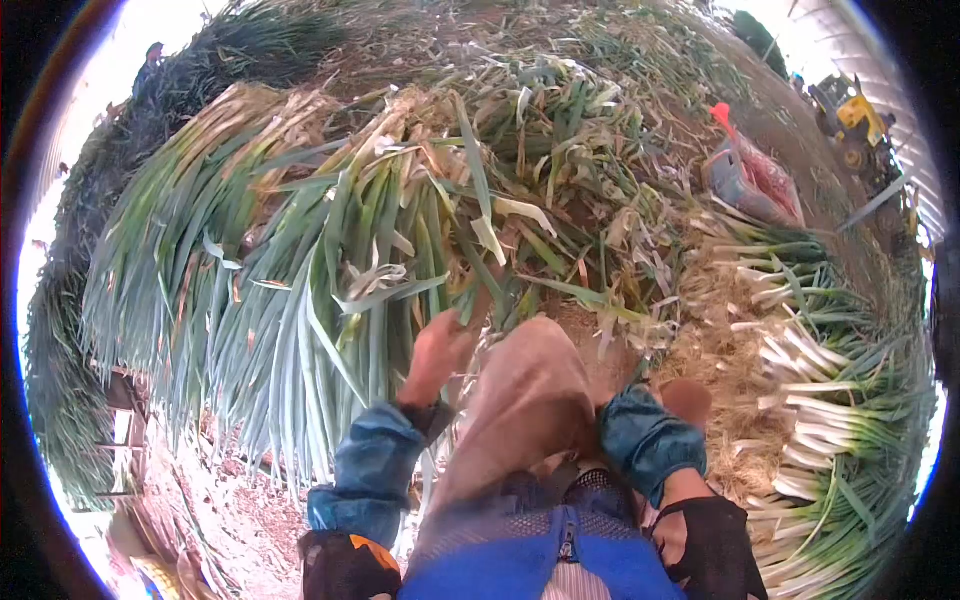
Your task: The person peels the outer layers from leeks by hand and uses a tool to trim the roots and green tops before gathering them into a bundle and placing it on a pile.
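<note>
Beside my raised knee, my left hand (437, 352) is against the leaves at the near edge of a big heap of untrimmed green onions (330, 270). Its fingers are blurred, and I cannot tell whether they grip a leaf. My right hand (606, 382) is mostly hidden between the knee and its blue sleeve cuff (650, 437), low over the littered ground. To the right of that arm lies a long row of cleaned green onions (805, 400), white stalks toward me and green tops pointing outward.
Stripped leaves and peelings (580, 130) cover the ground ahead. Dry roots (725, 400) are piled between me and the cleaned row. A clear plastic bag with a red tie (750, 180) lies at the upper right, near a yellow machine (858, 118). More onions (230, 45) are stacked at the far left.
</note>
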A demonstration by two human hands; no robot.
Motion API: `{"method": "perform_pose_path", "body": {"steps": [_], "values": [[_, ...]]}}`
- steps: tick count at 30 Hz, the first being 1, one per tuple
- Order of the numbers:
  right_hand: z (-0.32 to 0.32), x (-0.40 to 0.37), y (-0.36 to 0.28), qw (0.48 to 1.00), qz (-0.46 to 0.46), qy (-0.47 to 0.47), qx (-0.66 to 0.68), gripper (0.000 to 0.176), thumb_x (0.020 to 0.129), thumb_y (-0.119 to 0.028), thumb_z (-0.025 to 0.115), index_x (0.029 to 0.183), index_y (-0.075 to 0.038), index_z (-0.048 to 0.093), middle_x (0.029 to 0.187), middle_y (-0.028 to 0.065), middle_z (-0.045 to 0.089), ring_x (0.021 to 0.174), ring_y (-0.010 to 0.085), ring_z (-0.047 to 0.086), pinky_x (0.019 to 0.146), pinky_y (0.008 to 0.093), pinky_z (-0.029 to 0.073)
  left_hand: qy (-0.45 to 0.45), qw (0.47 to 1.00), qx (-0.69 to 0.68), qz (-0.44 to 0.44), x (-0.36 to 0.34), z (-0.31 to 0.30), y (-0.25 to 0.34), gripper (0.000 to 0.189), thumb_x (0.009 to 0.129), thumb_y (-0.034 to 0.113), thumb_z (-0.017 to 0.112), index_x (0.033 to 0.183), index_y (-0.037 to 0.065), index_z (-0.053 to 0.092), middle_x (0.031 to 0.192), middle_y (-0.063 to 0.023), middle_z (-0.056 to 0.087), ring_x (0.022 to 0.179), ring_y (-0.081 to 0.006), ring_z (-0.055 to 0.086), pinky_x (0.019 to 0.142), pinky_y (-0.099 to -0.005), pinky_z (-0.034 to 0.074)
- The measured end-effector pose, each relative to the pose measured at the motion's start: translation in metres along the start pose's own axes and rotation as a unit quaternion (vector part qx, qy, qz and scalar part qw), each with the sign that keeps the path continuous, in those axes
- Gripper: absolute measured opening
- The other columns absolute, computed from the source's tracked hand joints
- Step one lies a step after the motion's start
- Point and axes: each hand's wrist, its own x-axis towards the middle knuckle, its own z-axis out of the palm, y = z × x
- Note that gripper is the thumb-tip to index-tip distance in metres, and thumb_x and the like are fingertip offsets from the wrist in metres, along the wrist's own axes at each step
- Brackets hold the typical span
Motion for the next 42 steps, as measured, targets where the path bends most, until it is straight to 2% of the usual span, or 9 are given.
{"method": "perform_pose_path", "body": {"steps": [5, 6, 10, 16, 20, 23, 28, 36, 42], "values": [[0.002, 0.003, -0.014, 1.0, -0.024, -0.007, 0.014, 0.032, 0.072, -0.025, 0.06, 0.095, -0.003, 0.066, 0.09, 0.0208, 0.064, 0.083, 0.0367, 0.063, 0.073, 0.0467, 0.049, -0.045, 0.997, -0.054, 0.009, 0.01, 0.033, -0.016, 0.036, 0.076, 0.016, 0.066, 0.106, 0.0, 0.057, 0.093, -0.0201, 0.062, 0.086, -0.0324, 0.062, 0.073, -0.0385, 0.048], [0.0, 0.0, -0.008, 1.0, -0.025, -0.007, 0.011, 0.032, 0.072, -0.025, 0.06, 0.094, -0.003, 0.066, 0.089, 0.0208, 0.065, 0.082, 0.0366, 0.063, 0.073, 0.0467, 0.049, -0.085, 0.996, -0.007, 0.004, 0.006, 0.027, -0.009, 0.039, 0.08, 0.016, 0.066, 0.113, -0.002, 0.055, 0.09, -0.0157, 0.062, 0.079, -0.0205, 0.058, 0.073, -0.0316, 0.047], [-0.032, -0.019, 0.06, 0.998, -0.016, 0.034, -0.042, 0.031, 0.07, -0.025, 0.061, 0.091, -0.004, 0.067, 0.086, 0.0205, 0.065, 0.081, 0.0363, 0.063, 0.072, 0.0471, 0.049, -0.091, 0.995, 0.014, -0.023, -0.013, 0.022, -0.02, 0.034, 0.079, 0.015, 0.065, 0.108, -0.001, 0.058, 0.087, -0.0151, 0.063, 0.075, -0.0212, 0.057, 0.07, -0.0325, 0.047], [-0.198, -0.13, 0.089, 0.948, 0.214, 0.233, -0.027, 0.027, 0.074, -0.022, 0.06, 0.088, 0.0, 0.065, 0.09, 0.023, 0.064, 0.085, 0.0366, 0.063, 0.073, 0.0462, 0.05, -0.126, 0.99, 0.014, -0.059, -0.009, 0.02, -0.023, 0.027, 0.081, 0.007, 0.061, 0.106, -0.001, 0.057, 0.085, -0.0107, 0.065, 0.075, -0.0139, 0.06, 0.069, -0.0302, 0.049], [-0.267, -0.194, 0.164, 0.815, 0.253, 0.52, -0.025, 0.024, 0.068, -0.02, 0.062, 0.081, 0.0, 0.062, 0.073, 0.0209, 0.062, 0.064, 0.0304, 0.061, 0.055, 0.0412, 0.048, -0.12, 0.992, -0.044, -0.019, -0.001, 0.027, -0.009, 0.033, 0.079, 0.006, 0.061, 0.111, -0.002, 0.057, 0.09, -0.0121, 0.065, 0.081, -0.018, 0.061, 0.073, -0.031, 0.049], [-0.309, -0.256, 0.156, 0.768, 0.208, 0.527, 0.299, 0.027, 0.068, -0.019, 0.061, 0.087, 0.0, 0.062, 0.066, 0.0105, 0.058, 0.06, 0.0194, 0.057, 0.051, 0.0322, 0.044, -0.132, 0.988, -0.073, -0.026, 0.003, 0.027, 0.006, 0.034, 0.08, 0.004, 0.059, 0.112, -0.003, 0.056, 0.095, -0.013, 0.064, 0.083, -0.0186, 0.061, 0.074, -0.0307, 0.049], [-0.29, -0.269, 0.057, 0.699, -0.035, 0.581, 0.415, 0.018, 0.077, -0.018, 0.057, 0.078, 0.0, 0.061, 0.063, 0.0057, 0.052, 0.058, 0.0162, 0.054, 0.053, 0.033, 0.042, -0.095, 0.973, -0.209, -0.033, 0.01, 0.04, -0.004, 0.032, 0.079, 0.002, 0.059, 0.11, -0.002, 0.055, 0.089, -0.0081, 0.059, 0.078, -0.0147, 0.056, 0.069, -0.0276, 0.047], [-0.22, -0.201, -0.105, 0.799, -0.138, 0.525, 0.259, 0.028, 0.074, -0.005, 0.061, 0.102, -0.003, 0.055, 0.069, 0.0132, 0.058, 0.061, 0.0249, 0.058, 0.056, 0.0368, 0.045, -0.06, 0.897, -0.434, -0.061, 0.028, -0.004, 0.0, 0.035, 0.09, 0.026, 0.056, 0.112, 0.0, 0.051, 0.099, -0.0061, 0.056, 0.086, -0.017, 0.056, 0.079, -0.0309, 0.045], [-0.152, -0.178, -0.138, 0.847, -0.242, 0.466, 0.084, 0.037, 0.075, -0.003, 0.06, 0.111, -0.002, 0.054, 0.079, 0.0136, 0.059, 0.069, 0.0242, 0.06, 0.059, 0.0353, 0.048, -0.11, 0.716, -0.676, -0.135, 0.027, -0.05, -0.061, 0.058, 0.087, 0.051, 0.054, 0.118, 0.002, 0.051, 0.119, -0.011, 0.054, 0.11, -0.026, 0.05, 0.097, -0.0421, 0.039]]}}
